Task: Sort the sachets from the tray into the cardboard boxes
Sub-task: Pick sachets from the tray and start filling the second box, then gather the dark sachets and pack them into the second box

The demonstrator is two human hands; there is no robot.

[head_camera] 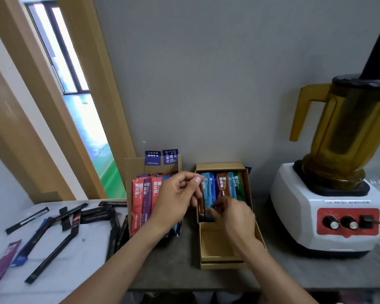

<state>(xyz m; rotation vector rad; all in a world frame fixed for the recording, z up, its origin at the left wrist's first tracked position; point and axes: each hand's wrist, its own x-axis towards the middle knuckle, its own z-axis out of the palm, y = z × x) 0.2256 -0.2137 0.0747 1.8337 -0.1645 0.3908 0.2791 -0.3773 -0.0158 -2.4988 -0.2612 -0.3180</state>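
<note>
Two open cardboard boxes stand on the grey counter. The left box (128,185) holds red, purple and blue sachets (137,200) standing side by side. My left hand (176,200) hovers over them with fingers loosely curled, and I see nothing in it. The right box (219,166) holds blue, brown and green sachets (224,185). My right hand (234,217) reaches into it, fingertips pinching the lower end of a blue sachet (207,191). To the left, the pale tray (86,251) carries several black stick sachets (51,257), plus a purple sachet (3,264) and a blue one.
The right box's hinged lid (217,244) lies open toward me, under my right wrist. A white blender (329,207) with an amber jug stands at the right. A grey wall is close behind the boxes. The counter's front edge runs just below my forearms.
</note>
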